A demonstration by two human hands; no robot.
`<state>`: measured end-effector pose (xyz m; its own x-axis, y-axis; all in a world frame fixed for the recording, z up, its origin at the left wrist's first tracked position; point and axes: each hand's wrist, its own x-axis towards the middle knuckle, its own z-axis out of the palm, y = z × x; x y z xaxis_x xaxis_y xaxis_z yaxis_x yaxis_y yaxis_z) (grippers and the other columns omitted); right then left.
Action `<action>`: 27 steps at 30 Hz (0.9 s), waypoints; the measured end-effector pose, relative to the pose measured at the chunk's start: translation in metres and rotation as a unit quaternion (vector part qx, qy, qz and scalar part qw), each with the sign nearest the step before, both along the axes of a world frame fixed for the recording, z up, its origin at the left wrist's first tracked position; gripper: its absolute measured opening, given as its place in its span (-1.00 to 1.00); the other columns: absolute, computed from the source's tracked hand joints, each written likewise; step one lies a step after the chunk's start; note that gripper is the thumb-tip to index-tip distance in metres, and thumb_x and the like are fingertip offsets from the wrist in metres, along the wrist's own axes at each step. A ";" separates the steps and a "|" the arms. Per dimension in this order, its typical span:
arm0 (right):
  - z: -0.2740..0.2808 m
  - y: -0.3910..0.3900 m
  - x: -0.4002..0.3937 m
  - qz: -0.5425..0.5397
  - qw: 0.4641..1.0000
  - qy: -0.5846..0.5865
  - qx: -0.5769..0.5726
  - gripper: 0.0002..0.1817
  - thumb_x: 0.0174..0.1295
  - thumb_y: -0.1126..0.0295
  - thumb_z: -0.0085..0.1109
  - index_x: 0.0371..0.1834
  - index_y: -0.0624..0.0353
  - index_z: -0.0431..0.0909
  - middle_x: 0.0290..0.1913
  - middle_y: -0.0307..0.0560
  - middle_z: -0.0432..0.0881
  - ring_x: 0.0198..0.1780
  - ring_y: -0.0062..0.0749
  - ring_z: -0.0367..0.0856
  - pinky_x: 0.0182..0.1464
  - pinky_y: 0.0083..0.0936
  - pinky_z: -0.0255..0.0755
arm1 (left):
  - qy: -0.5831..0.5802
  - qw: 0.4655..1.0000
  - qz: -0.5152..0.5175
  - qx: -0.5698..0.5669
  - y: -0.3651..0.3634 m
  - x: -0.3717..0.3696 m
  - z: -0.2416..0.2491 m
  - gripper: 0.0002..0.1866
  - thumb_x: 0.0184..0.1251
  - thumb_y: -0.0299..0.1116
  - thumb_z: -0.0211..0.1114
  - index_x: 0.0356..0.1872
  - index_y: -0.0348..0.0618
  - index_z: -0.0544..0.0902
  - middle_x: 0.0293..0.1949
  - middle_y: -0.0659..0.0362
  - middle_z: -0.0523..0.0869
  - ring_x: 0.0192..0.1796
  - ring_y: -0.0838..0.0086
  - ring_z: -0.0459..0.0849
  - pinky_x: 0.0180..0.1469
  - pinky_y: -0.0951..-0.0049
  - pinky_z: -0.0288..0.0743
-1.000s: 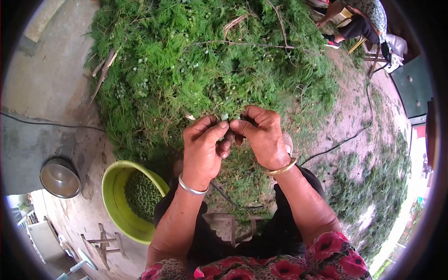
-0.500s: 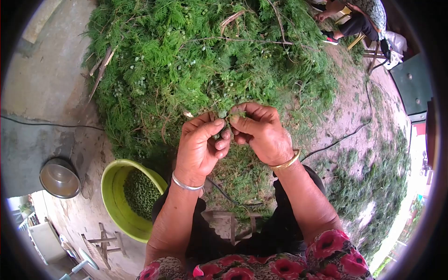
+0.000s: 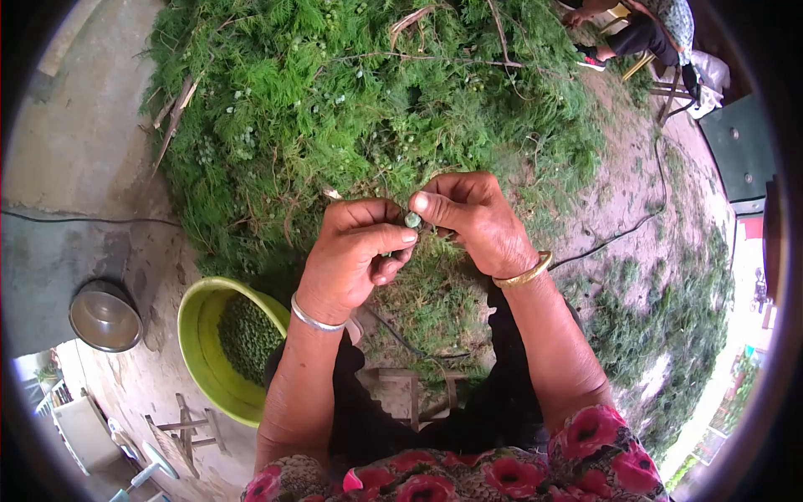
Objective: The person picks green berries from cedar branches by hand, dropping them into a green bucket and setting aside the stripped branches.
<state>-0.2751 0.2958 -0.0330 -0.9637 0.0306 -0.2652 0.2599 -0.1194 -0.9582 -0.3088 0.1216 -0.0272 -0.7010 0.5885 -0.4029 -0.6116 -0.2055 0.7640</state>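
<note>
A small, round, pale-green seed cone (image 3: 412, 220) shows between the fingertips of both hands. My left hand (image 3: 351, 255) is closed, its thumb and index finger pinching at the cone. Its curled lower fingers hide whatever else lies in the palm. From the other side, my right hand (image 3: 481, 222) also pinches at the cone with its thumb and bent fingers. Just beyond the hands lies a big heap of green conifer branches (image 3: 309, 109) with clusters of similar cones. A yellow-green tub (image 3: 191, 335) partly filled with green cones (image 3: 249, 339) stands at the lower left.
A metal bowl (image 3: 106, 316) sits left of the tub, near a wooden stool (image 3: 180, 435). A black cable (image 3: 615, 243) crosses the floor at right, beside scattered green clippings (image 3: 661, 335). Another person (image 3: 652, 38) sits at the upper right.
The leafy sprig seen between my fingertips no longer shows there. My right hand has shifted slightly, and the cone now sits lower between both hands. My left hand has turned a little.
</note>
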 end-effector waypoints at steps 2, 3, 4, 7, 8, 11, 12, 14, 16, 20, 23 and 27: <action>0.003 -0.002 0.001 -0.016 1.000 -0.023 0.004 -0.65 0.14 0.17 0.40 -0.55 0.27 0.63 -0.69 -0.39 0.40 -0.63 -0.75 0.21 -0.61 -0.64 0.05 | -0.010 0.999 0.000 -0.034 0.001 0.000 0.000 -0.92 0.16 -0.55 0.27 -0.46 -0.36 0.58 -0.59 0.15 0.55 -0.67 0.65 0.38 -0.69 0.67 0.14; 0.004 -0.003 0.002 -0.032 0.999 -0.042 0.008 -0.66 0.15 0.19 0.39 -0.55 0.27 0.63 -0.69 -0.39 0.40 -0.63 -0.75 0.21 -0.61 -0.63 0.05 | -0.012 0.999 0.001 -0.034 0.001 0.000 -0.002 -0.92 0.16 -0.55 0.27 -0.46 -0.36 0.58 -0.59 0.15 0.55 -0.67 0.65 0.38 -0.69 0.67 0.14; -0.002 -0.003 0.002 -0.032 0.999 -0.043 0.008 -0.66 0.15 0.19 0.39 -0.55 0.27 0.63 -0.69 -0.39 0.40 -0.63 -0.75 0.21 -0.61 -0.63 0.05 | -0.010 0.999 0.001 -0.051 0.001 0.000 -0.003 -0.92 0.16 -0.54 0.27 -0.45 -0.36 0.58 -0.59 0.15 0.55 -0.67 0.65 0.38 -0.70 0.67 0.14; -0.016 -0.004 0.001 0.025 0.990 0.093 0.099 -0.66 0.16 0.23 0.38 -0.59 0.28 0.61 -0.69 -0.37 0.39 -0.61 -0.74 0.21 -0.60 -0.58 0.07 | 0.001 0.997 -0.001 -0.074 0.003 0.000 -0.005 -0.92 0.16 -0.53 0.27 -0.44 -0.36 0.59 -0.60 0.15 0.55 -0.68 0.64 0.39 -0.70 0.67 0.14; -0.013 -0.006 0.001 0.014 0.996 0.057 0.060 -0.66 0.17 0.25 0.36 -0.61 0.29 0.59 -0.69 -0.37 0.39 -0.62 -0.71 0.22 -0.58 -0.58 0.11 | 0.011 0.997 -0.003 -0.081 0.003 0.001 -0.006 -0.92 0.16 -0.52 0.27 -0.44 -0.36 0.60 -0.61 0.15 0.55 -0.68 0.64 0.39 -0.70 0.67 0.14; -0.009 -0.001 0.000 -0.033 0.996 -0.029 -0.080 -0.70 0.20 0.33 0.31 -0.59 0.30 0.55 -0.64 -0.31 0.43 -0.60 -0.63 0.29 -0.53 -0.58 0.20 | 0.014 0.999 0.029 -0.034 0.004 0.003 -0.002 -0.97 0.14 -0.59 0.23 -0.41 -0.36 0.58 -0.59 0.11 0.55 -0.67 0.60 0.39 -0.70 0.69 0.15; -0.009 0.002 -0.001 -0.070 0.978 -0.078 -0.179 -0.74 0.22 0.37 0.27 -0.55 0.31 0.53 -0.59 -0.26 0.47 -0.56 -0.58 0.35 -0.49 -0.59 0.25 | 0.013 0.999 0.027 -0.034 0.005 0.004 -0.002 -0.97 0.14 -0.59 0.23 -0.41 -0.36 0.58 -0.59 0.11 0.55 -0.67 0.60 0.39 -0.70 0.69 0.15; -0.009 0.009 -0.005 -0.090 0.955 -0.053 -0.276 -0.80 0.24 0.41 0.22 -0.47 0.32 0.52 -0.51 -0.19 0.50 -0.50 -0.53 0.40 -0.45 -0.59 0.29 | 0.000 1.000 -0.007 -0.012 0.006 0.006 -0.001 -0.94 0.20 -0.55 0.23 -0.41 -0.35 0.59 -0.59 0.13 0.56 -0.69 0.65 0.36 -0.70 0.69 0.16; -0.010 0.021 -0.007 -0.124 0.892 -0.056 -0.431 -0.85 0.31 0.45 0.05 -0.24 0.37 0.46 -0.27 0.05 0.53 -0.31 -0.38 0.47 -0.38 -0.57 0.36 | 0.024 0.998 -0.043 -0.046 0.013 0.012 -0.004 -0.92 0.23 -0.52 0.24 -0.41 -0.33 0.60 -0.60 0.15 0.56 -0.69 0.68 0.35 -0.69 0.69 0.16; -0.011 0.032 -0.011 -0.178 0.821 -0.110 -0.531 -0.77 0.34 0.42 -0.09 -0.21 0.47 0.40 -0.24 0.17 0.51 -0.28 -0.27 0.46 -0.38 -0.54 0.39 | 0.173 0.947 -0.234 -0.135 0.031 0.032 -0.017 -0.78 0.35 -0.34 0.25 -0.40 -0.31 0.63 -0.63 0.26 0.55 -0.66 0.74 0.38 -0.64 0.71 0.19; -0.016 0.038 -0.010 -0.171 0.820 -0.105 -0.537 -0.77 0.35 0.42 -0.07 -0.21 0.45 0.39 -0.25 0.17 0.51 -0.31 -0.29 0.47 -0.42 -0.53 0.38 | 0.120 0.963 -0.208 -0.122 0.034 0.038 -0.025 -0.75 0.39 -0.29 0.21 -0.28 -0.34 0.63 -0.49 0.17 0.63 -0.58 0.65 0.47 -0.57 0.67 0.29; -0.003 0.030 -0.004 -0.200 0.918 -0.067 -0.337 -0.82 0.31 0.34 0.13 -0.34 0.24 0.48 -0.41 -0.07 0.54 -0.49 -0.50 0.43 -0.55 -0.66 0.21 | -0.062 0.994 0.022 0.089 0.034 0.027 -0.030 -0.71 0.40 -0.37 0.12 -0.02 -0.40 0.57 -0.25 0.00 0.69 -0.27 0.35 0.67 -0.22 0.37 0.55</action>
